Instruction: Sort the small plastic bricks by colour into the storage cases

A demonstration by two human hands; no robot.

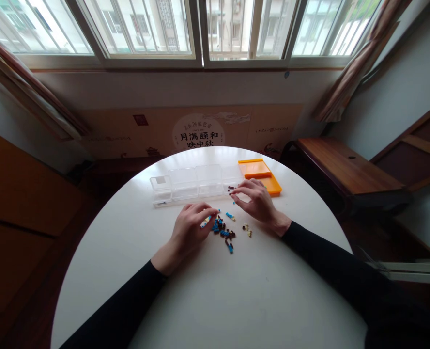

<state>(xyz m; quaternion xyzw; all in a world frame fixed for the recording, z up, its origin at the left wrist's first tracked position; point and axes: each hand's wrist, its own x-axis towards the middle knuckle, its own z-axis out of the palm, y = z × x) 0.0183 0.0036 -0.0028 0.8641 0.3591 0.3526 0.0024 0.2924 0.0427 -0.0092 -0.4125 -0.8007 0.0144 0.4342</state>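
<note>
A loose pile of small blue, dark brown and pale yellow building bricks (222, 233) lies on the white table. My left hand (189, 228) is at the pile's left side, thumb and forefinger brought together over it; whatever is between them is too small to name. Beyond the pile my right hand (254, 201) pinches a small dark brick (230, 194) at its fingertips, just over the right end of the clear plastic compartment box (186, 198). A short blue and yellow piece (230, 216) lies between the hands. Several pale yellow bricks (249, 233) sit apart, below my right hand.
An orange tray (275, 186) and an orange flat piece (254, 167) lie behind my right hand, partly hidden by it. The round white table (128, 271) curves away on both sides. A wooden bench (349, 162) stands to the right, under the curtain.
</note>
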